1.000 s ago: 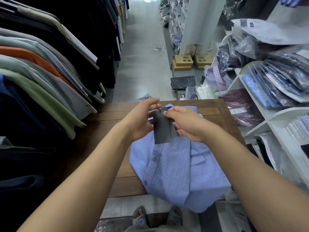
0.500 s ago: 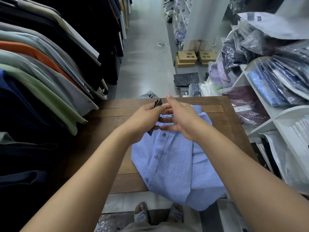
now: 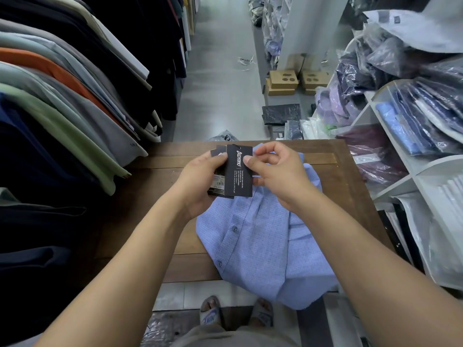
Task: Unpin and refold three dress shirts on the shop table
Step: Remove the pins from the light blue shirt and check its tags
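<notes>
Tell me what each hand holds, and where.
Both hold the black hang tags: the left hand grips their left side, the right hand pinches their right edge.

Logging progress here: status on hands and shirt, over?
Left hand holds black hang tags; right hand pinches their edge. Blue shirt folded on table, hem overhanging near edge. No obstruction seen.

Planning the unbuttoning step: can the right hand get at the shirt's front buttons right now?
Probably yes: the buttons lie uncovered on the blue shirt, close by the right hand, though it is pinching the hang tags.
</notes>
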Motion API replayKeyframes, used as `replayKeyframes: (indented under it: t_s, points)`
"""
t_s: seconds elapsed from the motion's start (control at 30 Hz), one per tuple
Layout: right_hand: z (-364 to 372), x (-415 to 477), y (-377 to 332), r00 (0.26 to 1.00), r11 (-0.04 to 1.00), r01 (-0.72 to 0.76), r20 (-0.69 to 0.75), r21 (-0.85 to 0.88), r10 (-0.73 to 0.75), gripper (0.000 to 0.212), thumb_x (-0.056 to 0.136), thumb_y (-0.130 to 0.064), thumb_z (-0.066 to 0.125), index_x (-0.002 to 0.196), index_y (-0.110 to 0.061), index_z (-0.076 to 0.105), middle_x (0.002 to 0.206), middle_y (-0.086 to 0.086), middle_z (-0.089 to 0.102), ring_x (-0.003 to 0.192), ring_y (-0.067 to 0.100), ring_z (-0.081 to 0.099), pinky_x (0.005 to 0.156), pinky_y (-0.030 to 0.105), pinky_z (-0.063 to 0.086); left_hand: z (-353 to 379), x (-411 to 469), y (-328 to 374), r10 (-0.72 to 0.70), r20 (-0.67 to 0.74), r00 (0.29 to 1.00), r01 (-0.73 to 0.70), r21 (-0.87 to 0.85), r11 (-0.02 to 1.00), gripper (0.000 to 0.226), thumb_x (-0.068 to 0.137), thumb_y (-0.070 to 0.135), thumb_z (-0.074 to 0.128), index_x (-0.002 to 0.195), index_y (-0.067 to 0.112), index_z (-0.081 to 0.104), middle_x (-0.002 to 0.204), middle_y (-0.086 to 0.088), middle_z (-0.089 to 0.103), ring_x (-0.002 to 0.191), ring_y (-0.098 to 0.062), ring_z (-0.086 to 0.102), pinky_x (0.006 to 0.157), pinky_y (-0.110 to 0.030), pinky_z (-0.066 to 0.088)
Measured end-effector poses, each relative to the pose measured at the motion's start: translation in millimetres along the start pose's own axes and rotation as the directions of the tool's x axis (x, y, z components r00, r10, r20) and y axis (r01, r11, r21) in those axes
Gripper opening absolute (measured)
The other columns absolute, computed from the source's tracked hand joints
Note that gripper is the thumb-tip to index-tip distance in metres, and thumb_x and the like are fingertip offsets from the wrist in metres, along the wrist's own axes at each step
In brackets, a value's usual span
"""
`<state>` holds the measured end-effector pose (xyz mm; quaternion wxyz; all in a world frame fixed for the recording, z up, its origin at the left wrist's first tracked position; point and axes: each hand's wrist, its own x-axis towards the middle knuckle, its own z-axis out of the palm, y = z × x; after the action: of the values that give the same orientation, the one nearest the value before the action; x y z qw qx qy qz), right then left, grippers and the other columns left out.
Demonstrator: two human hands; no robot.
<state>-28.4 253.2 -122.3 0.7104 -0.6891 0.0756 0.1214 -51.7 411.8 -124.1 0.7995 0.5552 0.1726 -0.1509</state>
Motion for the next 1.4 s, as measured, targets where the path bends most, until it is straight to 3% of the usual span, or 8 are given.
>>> replayKeyframes:
  t_s: [0.17,0.3,0.5,0.63,0.8,0.93,1.2,1.4]
  points:
    - [-9,-4,-4,0.994,0.998,-0.057,0.09,0.007,0.056,0.034,0.09,-0.001,0.071,0.117,-0.015,0.057,0.083,0.008,0.069,0.067,0.014,0.067,0.062,0.031,0.059,-5,-2,1,0.024,0.011,1.0,-0.025,0.098,0.995,0.027,0.105,0.018,0.051,0.125,0.008,0.066,0.114,-0.019,0.071,0.092,-0.029,0.067,0.071,-0.037,0.058]
    - [-11,-7,-4,0.991,0.998,-0.057,0.124,0.028,0.053,0.027,0.092,0.0,0.068,0.114,-0.015,0.065,0.088,0.01,0.064,0.065,0.011,0.062,0.057,0.026,0.056,-2,-4,7,0.0,0.033,0.999,-0.003,0.09,0.996,0.03,0.104,0.021,0.05,0.127,0.008,0.065,0.109,-0.017,0.069,0.084,-0.026,0.066,0.059,-0.03,0.054]
    - [-19,-10,3,0.997,0.994,-0.019,0.079,0.108,0.011,0.023,0.092,0.0,0.066,0.108,-0.016,0.07,0.083,0.003,0.064,0.061,0.01,0.058,0.054,0.026,0.053,-4,-5,-1,0.003,0.1,0.995,-0.007,0.041,0.999,0.032,0.102,0.013,0.049,0.131,0.01,0.063,0.131,-0.024,0.063,0.105,-0.032,0.062,0.093,-0.047,0.049]
    - [-21,-11,3,0.996,0.989,-0.043,0.086,0.143,0.031,0.024,0.094,-0.002,0.064,0.113,-0.016,0.07,0.091,0.004,0.07,0.064,0.011,0.063,0.057,0.027,0.055,-4,-11,-8,0.008,0.156,0.988,-0.014,0.035,0.999,0.033,0.098,0.005,0.057,0.13,0.009,0.062,0.127,-0.022,0.066,0.102,-0.032,0.066,0.094,-0.047,0.053]
    - [-24,-7,2,1.0,0.992,0.011,-0.017,0.122,-0.009,0.018,0.09,-0.01,0.073,0.106,-0.016,0.068,0.089,0.005,0.076,0.079,0.02,0.071,0.081,0.05,0.062,-1,-12,-12,0.046,0.149,0.988,-0.051,0.033,0.998,0.045,0.092,-0.01,0.061,0.132,0.008,0.057,0.11,-0.02,0.07,0.091,-0.032,0.069,0.078,-0.037,0.063]
    - [-24,-9,2,1.0,0.99,0.019,-0.02,0.141,-0.017,0.009,0.092,-0.012,0.072,0.1,-0.014,0.069,0.092,0.01,0.077,0.086,0.031,0.072,0.087,0.055,0.058,2,-12,-11,0.066,0.084,0.994,-0.065,-0.018,0.998,0.041,0.09,-0.01,0.064,0.124,0.013,0.061,0.1,-0.012,0.074,0.084,-0.024,0.072,0.077,-0.032,0.061]
    - [-26,-21,3,0.981,0.988,-0.042,0.194,0.152,0.011,0.045,0.092,0.009,0.054,0.124,-0.021,0.065,0.09,0.002,0.074,0.073,0.018,0.065,0.065,0.034,0.057,5,-11,-9,0.086,0.018,0.996,-0.084,-0.117,0.99,0.045,0.092,-0.009,0.06,0.134,0.008,0.055,0.107,-0.014,0.072,0.085,-0.028,0.069,0.077,-0.035,0.062]
    - [-30,-23,3,0.968,0.994,0.009,0.248,0.113,-0.037,0.052,0.09,0.015,0.047,0.119,-0.025,0.065,0.098,0.01,0.076,0.083,0.027,0.067,0.06,0.031,0.056,8,-15,-8,0.053,0.023,0.998,-0.047,-0.215,0.975,0.03,0.099,0.002,0.049,0.127,0.007,0.06,0.108,-0.014,0.071,0.087,-0.025,0.07,0.08,-0.036,0.06]
